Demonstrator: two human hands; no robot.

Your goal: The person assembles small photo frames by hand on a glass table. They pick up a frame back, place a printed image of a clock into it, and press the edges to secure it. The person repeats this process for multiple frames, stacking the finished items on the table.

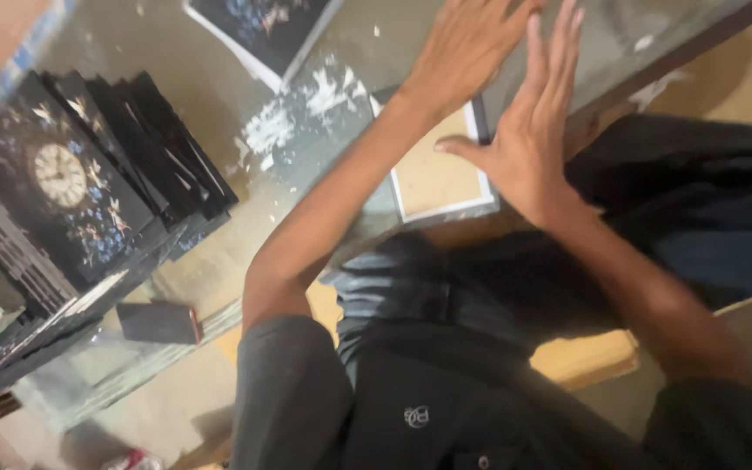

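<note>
Your right hand (528, 130) is lying flat with the fingers (559, 52) stretched out straight and close together, thumb poking out to the side, so it's not gripping anything, just pressing palm-down on the flat rectangular panel with the tan face and the white-and-dark border (433, 178). Your left hand (467, 43) is doing pretty much the same thing just above it, fingers spread open and flat; the tips are running off the top edge so I can't tell exactly where they end. It's sitting over the upper part of that same panel, touching or nearly touching your right hand.

The panel itself is lying flat on the dusty glass-topped table (306, 165), close to the edge nearest you, right above your dark shirt (446, 383).

Off to your left there's a row of black rectangular plaques with painted flowers and birds (97, 174) leaning against each other, the front one showing a round pale clock face (60, 174). Another dark floral panel with a white border (263, 30) is lying flat further up the table, and a small dark block (158, 322) is sitting near the table's edge.
</note>
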